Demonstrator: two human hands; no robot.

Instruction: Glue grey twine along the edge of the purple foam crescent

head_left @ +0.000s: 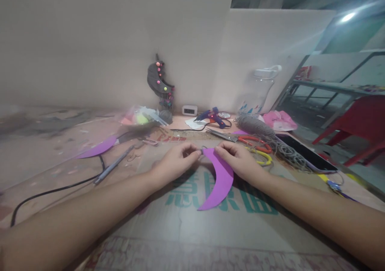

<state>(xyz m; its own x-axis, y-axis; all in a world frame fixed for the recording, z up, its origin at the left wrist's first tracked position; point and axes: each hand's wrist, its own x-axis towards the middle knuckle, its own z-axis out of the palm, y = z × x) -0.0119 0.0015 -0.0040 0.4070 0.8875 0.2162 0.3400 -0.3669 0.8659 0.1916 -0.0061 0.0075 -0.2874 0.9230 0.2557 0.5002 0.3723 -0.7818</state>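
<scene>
A purple crescent-shaped cutout [223,178] is held over the cardboard by my right hand [237,156], whose thumb and fingers pinch its upper end. My left hand [182,160] is closed in a pinch right beside the crescent's upper tip. A small dark strand, perhaps grey yarn, shows at the left fingertips, but it is too small to be sure what they hold. The crescent's lower tip points down and to the left. Beneath both hands lies a cardboard sheet [186,231] with green printed characters.
Behind my hands are a glue gun [212,116], scissors with red handles [255,142] and a grey yarn ball [255,124]. A phone [306,152] lies right. At left are another purple piece [100,147], a pen [114,164] and a black cord [57,189]. A decorated grey crescent [155,80] leans against the wall.
</scene>
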